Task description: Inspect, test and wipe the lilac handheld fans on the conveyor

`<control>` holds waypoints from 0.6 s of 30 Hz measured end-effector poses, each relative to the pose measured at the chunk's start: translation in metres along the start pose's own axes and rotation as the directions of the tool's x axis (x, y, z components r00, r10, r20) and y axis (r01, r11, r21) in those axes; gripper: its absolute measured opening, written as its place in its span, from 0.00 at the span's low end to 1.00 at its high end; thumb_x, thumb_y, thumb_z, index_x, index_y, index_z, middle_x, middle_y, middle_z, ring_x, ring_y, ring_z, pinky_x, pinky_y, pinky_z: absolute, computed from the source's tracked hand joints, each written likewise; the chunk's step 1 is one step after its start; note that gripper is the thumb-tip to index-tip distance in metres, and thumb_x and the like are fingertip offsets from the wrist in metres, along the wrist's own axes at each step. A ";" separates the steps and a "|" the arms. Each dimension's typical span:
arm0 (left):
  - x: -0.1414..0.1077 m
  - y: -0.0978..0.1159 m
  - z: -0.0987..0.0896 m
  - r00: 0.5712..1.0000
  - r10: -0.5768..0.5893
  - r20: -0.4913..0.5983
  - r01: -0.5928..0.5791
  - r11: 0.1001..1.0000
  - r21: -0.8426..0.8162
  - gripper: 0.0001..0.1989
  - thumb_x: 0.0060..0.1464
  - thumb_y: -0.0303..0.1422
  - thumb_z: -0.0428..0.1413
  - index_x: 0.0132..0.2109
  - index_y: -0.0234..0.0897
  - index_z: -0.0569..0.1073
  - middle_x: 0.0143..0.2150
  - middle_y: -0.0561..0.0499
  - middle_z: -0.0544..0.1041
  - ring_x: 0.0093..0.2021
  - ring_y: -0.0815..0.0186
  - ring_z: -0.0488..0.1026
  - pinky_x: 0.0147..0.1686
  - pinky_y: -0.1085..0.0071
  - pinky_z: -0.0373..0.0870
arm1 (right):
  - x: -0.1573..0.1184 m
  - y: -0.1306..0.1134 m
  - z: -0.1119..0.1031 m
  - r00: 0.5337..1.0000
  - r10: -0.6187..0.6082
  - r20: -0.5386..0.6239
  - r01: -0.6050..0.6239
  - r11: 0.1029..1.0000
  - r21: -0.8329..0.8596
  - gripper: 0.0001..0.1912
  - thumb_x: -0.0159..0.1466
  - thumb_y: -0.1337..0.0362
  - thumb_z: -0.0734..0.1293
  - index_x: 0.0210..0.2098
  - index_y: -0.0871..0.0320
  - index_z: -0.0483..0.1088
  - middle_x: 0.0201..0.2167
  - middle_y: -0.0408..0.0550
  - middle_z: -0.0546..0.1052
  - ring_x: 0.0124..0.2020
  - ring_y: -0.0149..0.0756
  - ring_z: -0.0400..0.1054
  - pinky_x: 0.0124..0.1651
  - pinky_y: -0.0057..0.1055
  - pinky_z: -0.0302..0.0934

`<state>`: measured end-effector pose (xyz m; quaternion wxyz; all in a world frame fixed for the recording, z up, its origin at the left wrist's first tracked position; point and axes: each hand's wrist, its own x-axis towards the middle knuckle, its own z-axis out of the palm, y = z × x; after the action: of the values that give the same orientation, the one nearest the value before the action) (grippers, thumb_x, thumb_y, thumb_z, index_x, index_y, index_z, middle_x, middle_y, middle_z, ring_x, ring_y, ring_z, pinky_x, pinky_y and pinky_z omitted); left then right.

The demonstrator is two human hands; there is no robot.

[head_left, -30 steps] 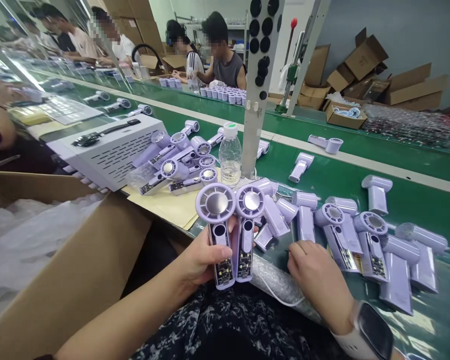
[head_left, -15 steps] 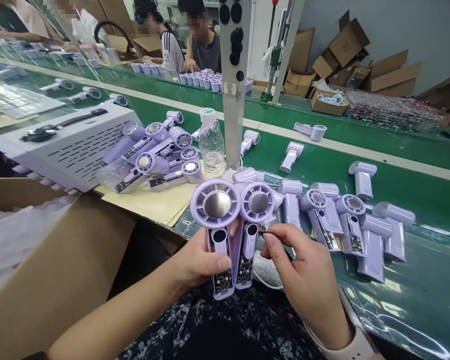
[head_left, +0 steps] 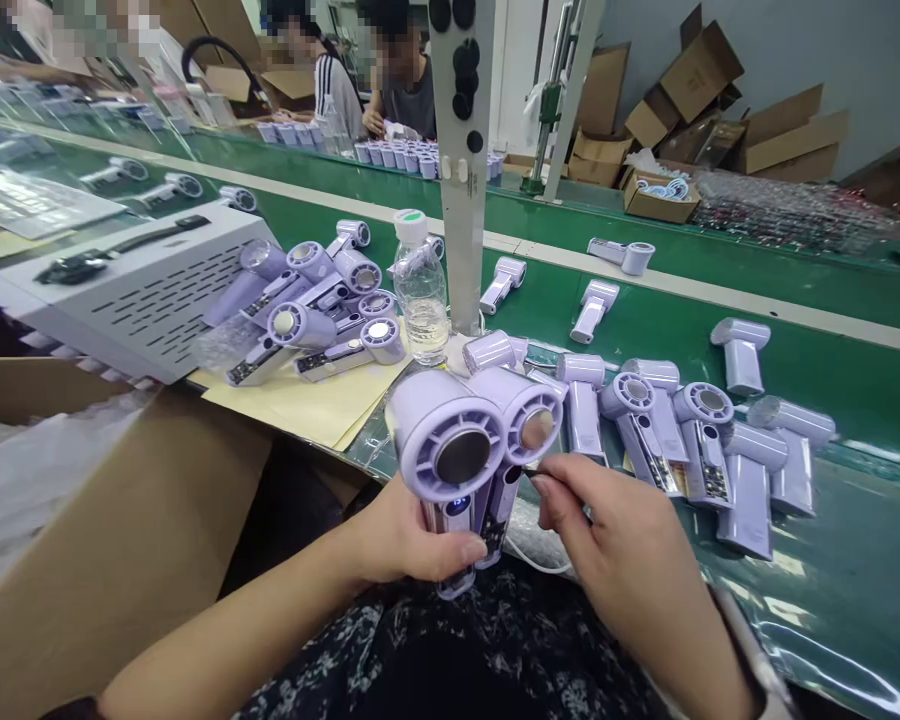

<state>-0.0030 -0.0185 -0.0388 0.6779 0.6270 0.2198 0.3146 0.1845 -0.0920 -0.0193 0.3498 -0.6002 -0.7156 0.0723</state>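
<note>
- The left hand [head_left: 412, 540] is wrapped round the handles of two lilac handheld fans [head_left: 450, 440], thumb laid across the front of one; they stand side by side above the person's lap, heads tipped forward, a small display lit on one handle;
- the right hand [head_left: 622, 540] pinches a thin dark piece [head_left: 532, 472] between thumb and forefinger, close beside the other fan; I can't tell whether its tip touches;
- just beyond, the glossy green bench [head_left: 855, 560] catches the light in white streaks; finished-looking fans [head_left: 746, 520] lie across it to the right, some face up, some showing plain backs;
- a clear bottle [head_left: 424, 310], part filled, stands near a grey metal post [head_left: 461, 230]; left of it, yellow paper [head_left: 300, 412] carries part of a heap of fans [head_left: 307, 325], which leans towards a slotted pale metal case [head_left: 142, 290] with a black cable [head_left: 112, 250] on top;
- at lower left, an open carton [head_left: 120, 520] holds crumpled clear plastic [head_left: 22, 470];
- across the line, a person in a grey top [head_left: 412, 105] sits behind rows of lilac parts [head_left: 401, 158]; cardboard boxes [head_left: 697, 70] are piled against the wall on the right.
</note>
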 end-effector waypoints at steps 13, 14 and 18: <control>-0.006 0.003 -0.001 0.991 -0.131 0.000 0.131 0.986 0.101 0.28 0.45 0.38 0.65 0.53 0.31 0.75 0.51 0.37 0.81 0.53 0.46 0.76 0.57 0.55 0.72 | -0.015 -0.011 0.028 0.980 -0.005 -0.200 -0.014 0.996 -0.091 0.13 0.73 0.69 0.59 0.36 0.63 0.74 0.21 0.45 0.74 0.21 0.36 0.69 0.28 0.34 0.54; -0.007 0.003 -0.001 0.991 -0.137 0.001 0.136 0.985 0.105 0.28 0.45 0.38 0.65 0.53 0.31 0.75 0.50 0.37 0.81 0.52 0.47 0.77 0.56 0.55 0.72 | -0.014 -0.009 0.026 0.988 0.044 -0.149 -0.048 0.999 -0.022 0.13 0.73 0.68 0.60 0.34 0.61 0.73 0.21 0.45 0.75 0.22 0.36 0.69 0.28 0.33 0.55; -0.006 -0.001 -0.005 0.990 -0.128 0.052 0.126 0.991 0.035 0.26 0.46 0.42 0.65 0.51 0.33 0.76 0.46 0.39 0.81 0.48 0.50 0.77 0.54 0.56 0.73 | -0.005 0.002 0.017 0.968 0.226 0.113 -0.251 0.899 0.359 0.12 0.71 0.66 0.61 0.31 0.56 0.70 0.21 0.40 0.76 0.22 0.32 0.71 0.27 0.27 0.59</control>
<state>-0.0108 -0.0190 -0.0408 0.6925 0.6305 0.2457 0.2501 0.1766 -0.0903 -0.0354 0.4206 -0.6037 -0.6216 0.2687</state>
